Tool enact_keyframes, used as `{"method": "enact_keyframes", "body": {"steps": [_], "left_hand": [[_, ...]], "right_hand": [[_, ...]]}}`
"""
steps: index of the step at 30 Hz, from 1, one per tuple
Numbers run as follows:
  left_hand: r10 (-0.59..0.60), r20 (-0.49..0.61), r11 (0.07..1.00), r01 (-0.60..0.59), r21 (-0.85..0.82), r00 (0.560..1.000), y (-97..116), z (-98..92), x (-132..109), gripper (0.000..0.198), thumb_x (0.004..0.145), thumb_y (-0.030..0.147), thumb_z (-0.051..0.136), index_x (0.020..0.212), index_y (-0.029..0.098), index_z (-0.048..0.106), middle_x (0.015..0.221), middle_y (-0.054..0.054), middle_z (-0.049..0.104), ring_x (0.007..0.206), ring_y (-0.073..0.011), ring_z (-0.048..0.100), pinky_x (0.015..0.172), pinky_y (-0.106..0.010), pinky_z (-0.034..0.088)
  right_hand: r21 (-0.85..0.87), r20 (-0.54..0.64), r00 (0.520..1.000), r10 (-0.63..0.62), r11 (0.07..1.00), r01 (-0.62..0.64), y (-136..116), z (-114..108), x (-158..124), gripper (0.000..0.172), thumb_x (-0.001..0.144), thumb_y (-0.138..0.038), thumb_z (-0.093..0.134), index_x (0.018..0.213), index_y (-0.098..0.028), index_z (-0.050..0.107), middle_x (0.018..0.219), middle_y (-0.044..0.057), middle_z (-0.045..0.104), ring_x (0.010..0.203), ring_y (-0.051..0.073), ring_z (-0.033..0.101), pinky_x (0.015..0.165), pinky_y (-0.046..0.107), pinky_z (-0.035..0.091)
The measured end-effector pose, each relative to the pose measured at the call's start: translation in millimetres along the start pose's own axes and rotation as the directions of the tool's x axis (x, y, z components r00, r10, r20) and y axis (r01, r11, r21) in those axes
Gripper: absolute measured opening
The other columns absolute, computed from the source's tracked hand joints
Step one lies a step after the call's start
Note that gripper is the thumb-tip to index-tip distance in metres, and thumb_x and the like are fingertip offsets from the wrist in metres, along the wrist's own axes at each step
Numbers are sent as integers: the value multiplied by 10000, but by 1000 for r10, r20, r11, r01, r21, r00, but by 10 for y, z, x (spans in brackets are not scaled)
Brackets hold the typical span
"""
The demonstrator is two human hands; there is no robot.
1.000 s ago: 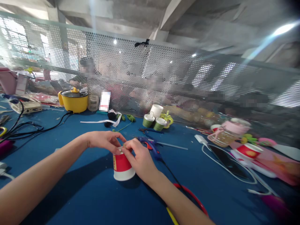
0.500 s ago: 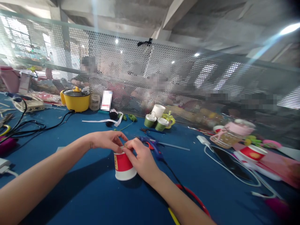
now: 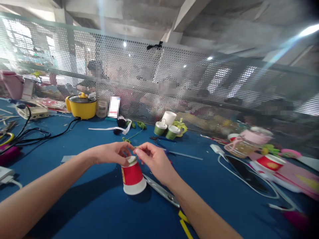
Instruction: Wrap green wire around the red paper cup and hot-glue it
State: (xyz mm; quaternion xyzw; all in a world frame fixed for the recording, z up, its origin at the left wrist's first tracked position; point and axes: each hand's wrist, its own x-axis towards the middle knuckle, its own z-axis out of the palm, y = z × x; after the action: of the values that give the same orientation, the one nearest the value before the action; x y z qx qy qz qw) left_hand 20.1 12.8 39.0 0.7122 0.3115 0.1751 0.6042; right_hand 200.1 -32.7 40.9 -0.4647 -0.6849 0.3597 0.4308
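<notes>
Paper cup (image 3: pixel 134 176), landmark of this entry: upside down on blue tabletop (image 3: pixel 92 205), between both hands. Far side hidden; top edge partly under left thumb. Label: yellow panel at left edge, dark characters, turned too far away for reading. Looks: red body, white flared rim downward, pale recessed base uppermost, greenish strand (image 3: pixel 132 161) across it.

Left hand (image 3: pixel 113 153): at cup's upper left, thumb against top edge, fingertips partly hidden; clamped or merely resting, impossible to say. Right hand (image 3: pixel 153 158): above cup's right side, thumb and forefinger together at tips; pinched matter too small for certainty.

Scissors (image 3: pixel 160 190): just right of cup, handle end hidden beneath right forearm. Blue tool (image 3: pixel 168 153): beyond cup to right, mostly masked by right hand. Second red cup (image 3: pixel 271 162): well right of landmark cup, gold emblem, unreadable. Lit screen (image 3: pixel 114 107): beyond cup to left, contents blurred.
</notes>
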Motion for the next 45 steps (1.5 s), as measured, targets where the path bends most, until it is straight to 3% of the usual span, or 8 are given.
{"method": "enact_keyframes", "body": {"steps": [5, 9, 19, 25, 30, 36, 40, 45], "left_hand": [[8, -32, 999, -10, -45, 999, -26, 72, -91, 776, 601, 187, 642, 1316, 194, 338, 974, -44, 560, 906, -209, 538, 740, -339, 424], [22, -35, 998, -25, -62, 999, -29, 149, -131, 954, 618, 205, 661, 1415, 232, 137, 1031, -63, 555, 944, -219, 528, 794, -375, 416], [172, 46, 985, -171, -15, 984, -93, 256, -105, 659, 618, 156, 676, 1169, 209, 318, 1008, -58, 587, 914, -204, 543, 852, -403, 409], [179, 91, 968, -159, -193, 980, -141, 266, -56, 639, 580, 116, 692, 1147, 206, 411, 972, -31, 579, 893, -187, 537, 817, -362, 407], [164, 137, 934, -109, -339, 977, -194, 275, -22, 898, 579, 114, 721, 1358, 241, 294, 964, -30, 556, 867, -181, 539, 782, -355, 405], [169, 94, 906, -117, -406, 981, -232, 262, -8, 1074, 578, 116, 754, 1433, 286, 128, 954, -24, 568, 867, -174, 532, 783, -341, 391], [190, 80, 912, -145, -384, 979, -237, 249, -7, 1098, 591, 125, 741, 1446, 275, 70, 969, -35, 571, 853, -177, 535, 775, -353, 392], [203, 56, 944, -181, -276, 978, -245, 239, -7, 1064, 610, 132, 717, 1448, 242, 71, 993, -51, 571, 894, -199, 529, 817, -391, 393]], "right_hand": [[418, 67, 958, 277, 864, -280, -94, -132, 186, 96, 776, -224, 603, 719, -163, 555, 698, 10, 650, 481, 55, 489, 422, 175, 386], [480, -15, 921, 390, 810, -336, -114, -215, 436, 114, 802, -101, 549, 705, -160, 541, 601, -10, 625, 442, 46, 493, 395, 149, 384], [252, -52, 949, 312, 923, -290, -191, 13, 1265, 236, 811, 20, 481, 664, -157, 529, 534, -15, 596, 408, 41, 464, 382, 142, 372], [-35, -2, 981, 195, 980, -195, -341, 138, 1568, 196, 848, -19, 472, 767, -162, 579, 634, -22, 644, 474, 29, 492, 478, 130, 429], [-385, 249, 913, 325, 898, -215, -420, 126, 1518, 105, 698, -46, 674, 769, -119, 647, 554, 25, 664, 461, 123, 589, 470, 232, 496], [-654, -26, 979, 204, 737, -171, -360, -330, 1242, 192, 881, -124, 424, 952, -148, 601, 792, 54, 700, 520, 82, 589, 448, 168, 427], [-802, -199, 953, 229, 520, -293, -56, -658, 763, 207, 841, -82, 445, 931, -95, 631, 924, 157, 692, 826, 204, 663, 650, 247, 472], [-877, -218, 894, 392, 324, -356, 413, -705, 226, 150, 781, -167, 580, 814, -69, 690, 947, 218, 685, 969, 305, 634, 778, 308, 453]]}}
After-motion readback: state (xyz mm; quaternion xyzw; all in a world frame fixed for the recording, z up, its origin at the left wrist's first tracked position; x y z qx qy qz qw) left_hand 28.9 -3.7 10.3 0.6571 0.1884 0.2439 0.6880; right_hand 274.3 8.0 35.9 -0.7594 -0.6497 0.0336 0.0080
